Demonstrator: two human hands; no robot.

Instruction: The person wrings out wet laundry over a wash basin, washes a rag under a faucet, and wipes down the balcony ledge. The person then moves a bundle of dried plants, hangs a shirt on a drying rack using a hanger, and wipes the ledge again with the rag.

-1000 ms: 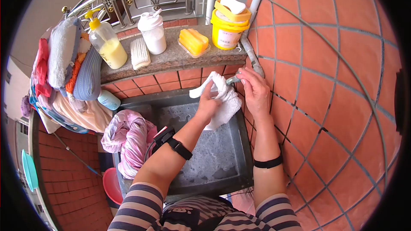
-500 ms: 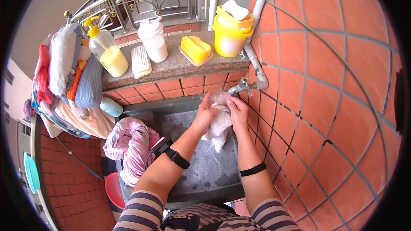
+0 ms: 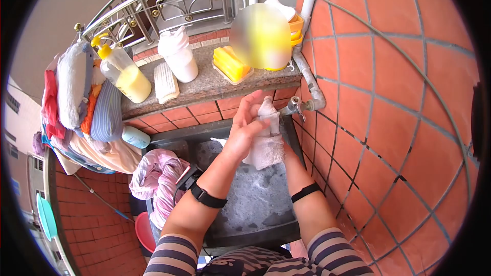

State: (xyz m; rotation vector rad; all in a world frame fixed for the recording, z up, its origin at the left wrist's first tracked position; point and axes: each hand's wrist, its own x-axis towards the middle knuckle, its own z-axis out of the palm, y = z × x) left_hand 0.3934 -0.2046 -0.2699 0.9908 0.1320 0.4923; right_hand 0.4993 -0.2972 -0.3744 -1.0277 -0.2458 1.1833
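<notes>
Above the dark sink (image 3: pixel 225 237), a wet whitish cloth (image 3: pixel 266 152) is bunched up between my hands. My left hand (image 3: pixel 247 129) grips it from the left, thumb laid across the fabric and fingers pointing up. The cloth covers most of my right hand (image 3: pixel 289 152); its fingers are hidden behind the folds. A metal tap (image 3: pixel 295 104) projects from the wall just right of the cloth. Soapy, sudsy water (image 3: pixel 255 194) lies in the sink below. Twisted pink-and-white striped fabric (image 3: pixel 159 179) hangs over the sink's left rim.
On the stone ledge (image 3: pixel 204 83) stand a pump bottle (image 3: pixel 129 79), a folded white cloth (image 3: pixel 166 83), a white shaker bottle (image 3: pixel 179 59) and a yellow soap block (image 3: pixel 232 64). A clothes pile (image 3: pixel 76 87) sits left; a red basin (image 3: pixel 146 231) is below. Tiled wall (image 3: pixel 388 122) bounds the right.
The cloth, hanging down from both hands before, is now gathered up and covers my right hand. My left hand has turned and grips it from the side. The view has shifted slightly.
</notes>
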